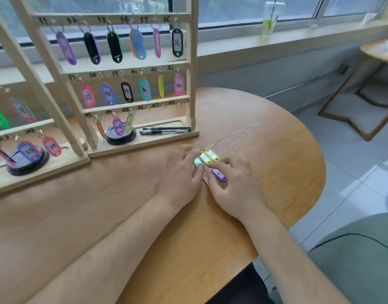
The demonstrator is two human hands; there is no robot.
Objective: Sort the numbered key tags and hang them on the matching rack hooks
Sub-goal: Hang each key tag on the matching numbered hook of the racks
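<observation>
Five loose plastic key tags (210, 157) by my two hands: left hand (181, 172) lies flat, touching the green plastic tag (198, 162); right hand (234, 185) curls round the purple plastic tag (219, 174).

left hand (181, 172) touching key tags (208, 157) | right hand (235, 185) over purple tag (219, 174)

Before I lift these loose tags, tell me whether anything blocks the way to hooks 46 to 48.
Nothing visible does. The loose tags lie on the table by the rack; hooks 46 to 48 are bare. Two black pens lie below them on the base, out of the path.
</observation>
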